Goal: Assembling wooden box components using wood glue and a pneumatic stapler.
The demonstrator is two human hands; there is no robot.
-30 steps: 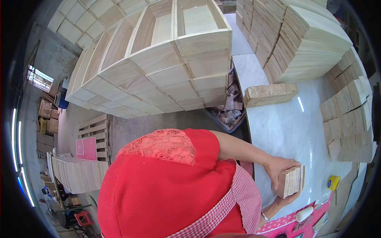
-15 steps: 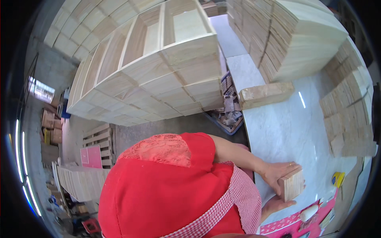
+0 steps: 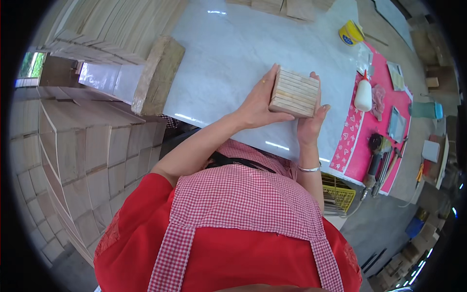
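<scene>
A small stack of thin pale wooden boards stands pressed together between my two hands, over the white marbled tabletop. My left hand clasps its left side, with the thumb along the near face and the fingers reaching up the far left. On the right side, my right hand grips the stack, thumb and fingertips showing at its edge; a silver bangle circles that wrist. Whether the stack's underside rests on the table, I cannot tell.
Left on the table lies a tape-wrapped block beside tall stacks of wooden boards. To the right are a yellow tub, a white glue bottle, a pink cloth and tools on a pink mat. Wooden boxes stand at left.
My view has swung to the right, so the table and stack now sit near the middle. Both hands still hold the boards; the right hand shows more fully.
</scene>
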